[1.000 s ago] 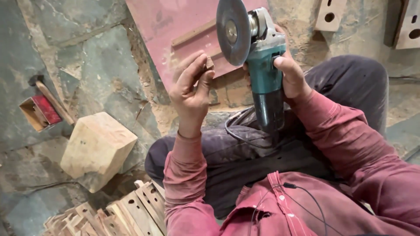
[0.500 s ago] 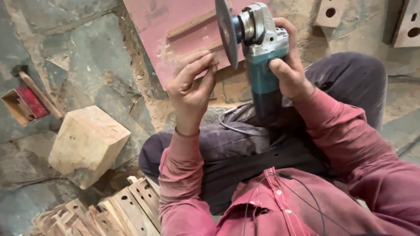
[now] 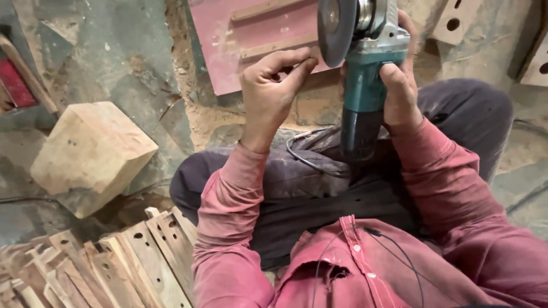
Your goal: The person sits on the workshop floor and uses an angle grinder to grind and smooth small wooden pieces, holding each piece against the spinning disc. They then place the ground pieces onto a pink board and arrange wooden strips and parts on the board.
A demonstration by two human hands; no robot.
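My right hand (image 3: 399,85) grips the teal body of an angle grinder (image 3: 362,80), held upright with its grey disc (image 3: 335,28) at the top, facing left. My left hand (image 3: 271,94) is raised beside the disc, fingers pinched on a small wooden piece that is almost hidden by my fingertips, right at the disc's face. The grinder's black cord (image 3: 305,154) loops down over my dark trousers. I sit cross-legged in a dusty red shirt.
A large pale wooden block (image 3: 85,157) lies on the stone floor at left. Several thin drilled wooden slats (image 3: 114,262) are piled at lower left. A pink board (image 3: 251,40) lies ahead of my knees; drilled wooden pieces (image 3: 454,20) lie at upper right.
The view has shifted, so the block and slats sit further left and up. My left hand has moved closer to the disc, and the grinder now stands more upright.
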